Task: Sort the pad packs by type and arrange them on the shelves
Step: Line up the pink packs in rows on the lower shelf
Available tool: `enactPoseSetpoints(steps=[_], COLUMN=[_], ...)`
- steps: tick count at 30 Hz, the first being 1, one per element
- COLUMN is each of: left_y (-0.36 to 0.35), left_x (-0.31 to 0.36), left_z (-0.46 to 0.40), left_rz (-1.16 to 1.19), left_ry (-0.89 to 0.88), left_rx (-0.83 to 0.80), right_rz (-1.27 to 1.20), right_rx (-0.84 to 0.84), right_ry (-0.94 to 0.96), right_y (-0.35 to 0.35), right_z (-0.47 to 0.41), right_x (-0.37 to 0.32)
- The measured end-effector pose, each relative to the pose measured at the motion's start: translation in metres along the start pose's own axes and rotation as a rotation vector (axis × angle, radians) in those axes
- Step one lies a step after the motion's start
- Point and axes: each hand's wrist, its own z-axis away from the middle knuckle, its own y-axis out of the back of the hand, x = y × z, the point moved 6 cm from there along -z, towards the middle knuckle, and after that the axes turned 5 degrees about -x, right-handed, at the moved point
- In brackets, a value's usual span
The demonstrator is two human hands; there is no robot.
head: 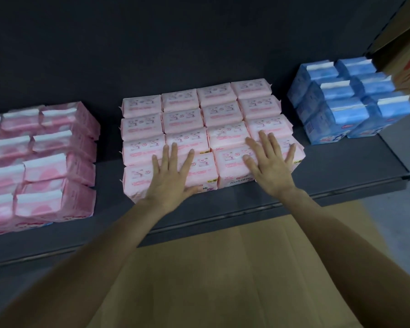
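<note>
Three groups of pad packs sit on a dark shelf (pixel 341 166). In the middle is a block of pale pink packs (pixel 199 119) laid flat in rows. My left hand (pixel 173 171) lies flat with spread fingers on the front left packs of that block. On the front right packs my right hand (pixel 268 162) presses, fingers straight and spread. To the left stands a group of brighter pink and white packs (pixel 45 162). Blue packs (pixel 346 100) stand at the right end of the shelf.
A dark back panel (pixel 175 43) rises behind the shelf. Brown cardboard (pixel 223 268) lies below the shelf's front edge, under my forearms. Another cardboard box (pixel 407 67) with red print stands beyond the shelf at the far right.
</note>
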Motion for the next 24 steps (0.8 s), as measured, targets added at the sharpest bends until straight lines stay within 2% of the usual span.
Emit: enactPoseSetpoints(steps=[9, 13, 17, 22, 24], left_y=[-0.011, -0.011, -0.002, 0.034, 0.059], left_x=[-0.012, -0.015, -0.010, 0.007, 0.031], left_z=[-0.018, -0.018, -0.012, 0.000, 0.007], left_rz=[-0.061, 0.008, 0.022, -0.114, -0.035], left_ry=[0.043, 0.010, 0.048, 0.184, 0.160], left_rx=[0.083, 0.084, 0.048, -0.158, -0.099], right_rz=[-0.017, 0.060, 0.173, 0.351, 0.369], right_rx=[0.042, -0.084, -0.143, -0.181, -0.192], right_ry=[0.031, 0.033, 0.011, -0.033, -0.064], right_y=[-0.007, 0.001, 0.034, 0.101, 0.133], right_z=[-0.011, -0.002, 0.026, 0.069, 0.088], right_x=[-0.005, -0.013, -0.013, 0.000, 0.021])
